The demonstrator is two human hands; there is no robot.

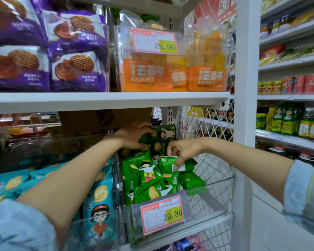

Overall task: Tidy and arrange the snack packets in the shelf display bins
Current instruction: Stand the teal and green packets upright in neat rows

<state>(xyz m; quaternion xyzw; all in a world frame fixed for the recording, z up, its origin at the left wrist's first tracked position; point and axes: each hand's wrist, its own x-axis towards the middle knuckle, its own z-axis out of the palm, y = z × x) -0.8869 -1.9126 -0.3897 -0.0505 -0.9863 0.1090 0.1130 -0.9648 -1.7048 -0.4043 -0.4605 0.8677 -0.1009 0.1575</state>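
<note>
Nearest me, at 5 o'clock, the clear bin (207,201) carries a red-edged price label (162,214) on its front wall. I can read "20.80" on its yellow patch, but the smaller print is too blurred to make out. Inside the bin lie the green packets (147,180), small glossy pillow packs heaped at all angles. Each is printed with a cartoon figure, yellow crisps and white Chinese characters I cannot read. At 7 o'clock, in the neighbouring bin, stand the teal packets (98,201), taller, with a cartoon face in an orange headband. Further in, near the centre, my right hand (184,150) reaches in from 3 o'clock with its fingers curled down, pinching the white-patched end of a top packet (166,163) on the heap. Just beyond, at 10 o'clock from that hand, my left hand (132,135) grips a rear packet (164,134) standing upright at the back of the bin. Behind my left hand sits a brown cardboard box (101,120) under the shelf board (105,99). Above the board at 12 o'clock are orange packets (147,75) with clear windows and bold white characters, behind a price tag (155,42) reading "29.90". At 10 o'clock, purple packets (76,51) picture round latticed biscuits.
</note>
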